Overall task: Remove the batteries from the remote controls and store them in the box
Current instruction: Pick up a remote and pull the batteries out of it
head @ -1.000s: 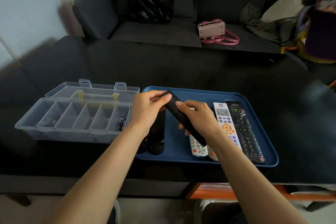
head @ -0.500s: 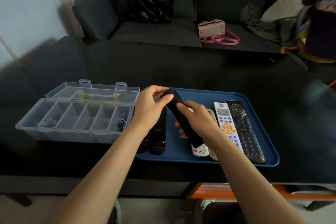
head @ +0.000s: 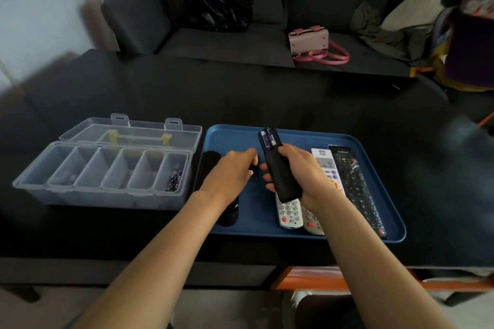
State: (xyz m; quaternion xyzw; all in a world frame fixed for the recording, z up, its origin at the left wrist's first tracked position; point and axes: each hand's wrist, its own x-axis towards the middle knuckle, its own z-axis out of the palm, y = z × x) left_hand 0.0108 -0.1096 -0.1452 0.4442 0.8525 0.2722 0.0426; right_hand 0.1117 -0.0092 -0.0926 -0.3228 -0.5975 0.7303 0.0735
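My right hand (head: 307,176) grips a black remote (head: 280,179) above the blue tray (head: 307,134), back side up. Its battery bay is uncovered and two batteries (head: 268,139) show at its far end. Just left of it, my left hand (head: 232,171) is low over the tray, its fingers curled round a small black piece that looks like the battery cover (head: 254,165). The clear compartment box (head: 107,195) stands open left of the tray, with batteries (head: 175,180) in its rightmost compartment.
Several more remotes lie in the tray: a white one (head: 288,211), a white-and-orange one (head: 327,168), a long black one (head: 355,181), and black ones (head: 211,159) under my left arm. Behind the table, a sofa holds a pink handbag (head: 310,41) and a black bag (head: 219,5).
The cover has come off the black remote, exposing two batteries. My left hand moved down and left with it. My right hand turned the remote more upright.
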